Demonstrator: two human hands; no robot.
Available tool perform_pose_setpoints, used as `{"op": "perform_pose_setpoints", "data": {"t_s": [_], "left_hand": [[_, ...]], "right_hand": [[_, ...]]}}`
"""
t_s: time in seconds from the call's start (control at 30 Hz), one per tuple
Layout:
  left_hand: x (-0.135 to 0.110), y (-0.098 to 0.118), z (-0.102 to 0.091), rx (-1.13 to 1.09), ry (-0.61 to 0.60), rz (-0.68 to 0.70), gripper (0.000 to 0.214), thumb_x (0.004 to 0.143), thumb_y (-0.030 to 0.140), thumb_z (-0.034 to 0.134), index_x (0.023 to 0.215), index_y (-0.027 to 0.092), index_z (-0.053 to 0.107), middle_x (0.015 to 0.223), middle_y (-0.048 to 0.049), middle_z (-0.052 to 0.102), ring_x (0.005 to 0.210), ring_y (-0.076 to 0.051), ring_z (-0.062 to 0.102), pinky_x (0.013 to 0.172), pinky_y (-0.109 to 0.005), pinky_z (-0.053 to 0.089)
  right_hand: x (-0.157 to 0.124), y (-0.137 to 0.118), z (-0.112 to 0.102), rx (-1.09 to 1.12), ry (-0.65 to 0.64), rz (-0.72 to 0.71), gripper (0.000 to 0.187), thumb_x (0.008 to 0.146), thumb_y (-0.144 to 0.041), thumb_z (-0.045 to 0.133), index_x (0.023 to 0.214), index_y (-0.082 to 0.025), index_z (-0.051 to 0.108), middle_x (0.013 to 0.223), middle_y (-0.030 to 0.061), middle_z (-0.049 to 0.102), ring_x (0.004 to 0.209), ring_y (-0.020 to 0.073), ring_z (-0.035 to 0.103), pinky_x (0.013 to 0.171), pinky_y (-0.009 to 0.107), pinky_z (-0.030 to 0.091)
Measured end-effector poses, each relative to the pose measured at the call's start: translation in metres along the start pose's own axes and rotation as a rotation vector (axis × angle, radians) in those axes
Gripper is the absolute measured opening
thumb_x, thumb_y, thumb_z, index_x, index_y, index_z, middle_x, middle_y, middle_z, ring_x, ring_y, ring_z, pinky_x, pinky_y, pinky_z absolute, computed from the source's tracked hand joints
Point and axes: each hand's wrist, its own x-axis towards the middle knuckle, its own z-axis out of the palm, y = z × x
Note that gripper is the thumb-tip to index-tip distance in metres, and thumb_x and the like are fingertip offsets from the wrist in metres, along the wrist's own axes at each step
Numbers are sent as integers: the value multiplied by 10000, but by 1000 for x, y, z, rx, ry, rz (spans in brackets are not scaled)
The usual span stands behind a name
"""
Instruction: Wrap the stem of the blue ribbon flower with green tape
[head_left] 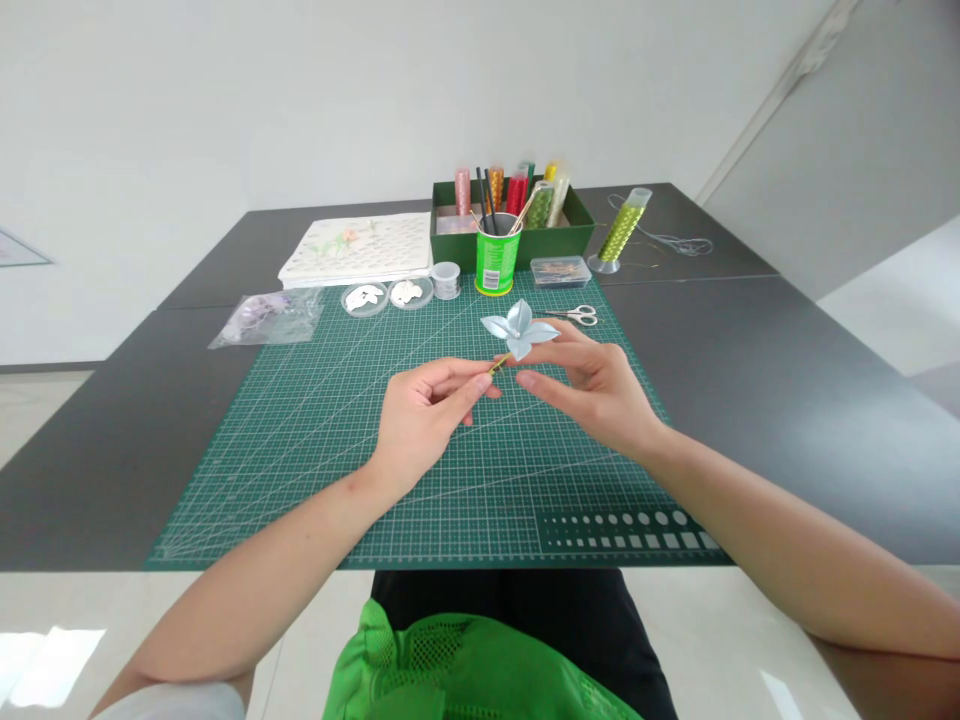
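Note:
A pale blue artificial flower (pixel 519 330) with pointed petals is held up above the green cutting mat (pixel 322 440). Between thumb and fingertips, my left hand (pixel 431 408) pinches its thin yellow-green stem (pixel 499 364). My right hand (pixel 592 385) is beside the flower, its thumb and fingers apart. Its fingers reach behind the lower petals, and whether they touch the petals or stem I cannot tell. Small scissors (pixel 579 315) lie on the mat just beyond my right hand.
A green can (pixel 496 262) of sticks stands before a dark green box (pixel 574 225) of thread spools. Nearby are a clear case (pixel 561 272), two dishes of white pieces (pixel 365 298), a plastic bag (pixel 266 315), white sheets (pixel 360 250) and a green thread spool (pixel 625 228).

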Motion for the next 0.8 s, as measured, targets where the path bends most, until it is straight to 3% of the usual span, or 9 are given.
{"op": "perform_pose_setpoints", "data": {"t_s": [0.23,0.43,0.8], "left_hand": [[-4,-4,4,100,63,66,164,906,280,740,1002,211,852,727,-17,793,560,-114,663,530,-204,540],[-8,-3,8,183,112,84,176,920,301,741,1040,238,852,837,-22,827,569,-120,667,556,-232,560],[-6,-6,7,187,112,89,187,913,334,751,1024,220,850,872,-41,835,593,-133,692,570,-240,580]], "right_hand": [[-7,-1,17,-106,179,25,119,820,-325,854,937,-315,837,1155,28,752,1145,258,666,1033,482,519],[-13,-5,29,-205,286,-19,92,872,-266,771,877,-339,828,1060,0,767,1045,248,661,952,467,538],[-12,-2,34,74,250,158,120,876,-361,769,791,-291,816,961,13,755,999,231,672,955,450,514]]}}
